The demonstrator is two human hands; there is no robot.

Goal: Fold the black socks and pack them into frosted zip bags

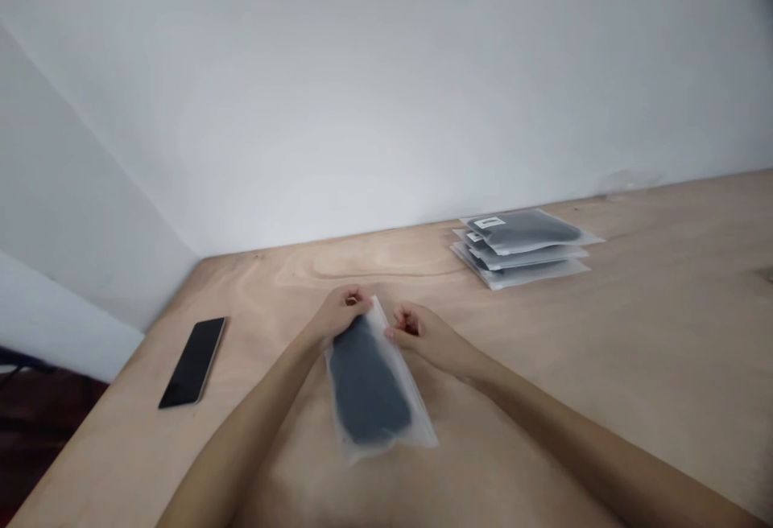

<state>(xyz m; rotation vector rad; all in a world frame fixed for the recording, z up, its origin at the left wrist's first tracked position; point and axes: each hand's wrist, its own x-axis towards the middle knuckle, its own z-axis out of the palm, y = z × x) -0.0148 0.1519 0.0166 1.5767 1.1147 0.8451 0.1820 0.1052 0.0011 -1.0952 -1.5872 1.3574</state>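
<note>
A frosted zip bag (371,387) with a dark, folded item inside, perhaps cloth, slants toward me above the table. My left hand (343,311) is closed on its far end, thumb and fingers pinching near the corner. Along the bag's right side runs the pale zip strip (402,367). My right hand (419,333) has its fingers curled, with thumb and forefinger pinched at that strip near the far end. Whether a small slider is between those fingertips is too small to make out.
A stack of several similar frosted bags (522,234) lies near the wall at the back right, the top one bearing a white label (489,222). On the left a dark phone (193,363) rests on the wooden table (290,274), near its left edge.
</note>
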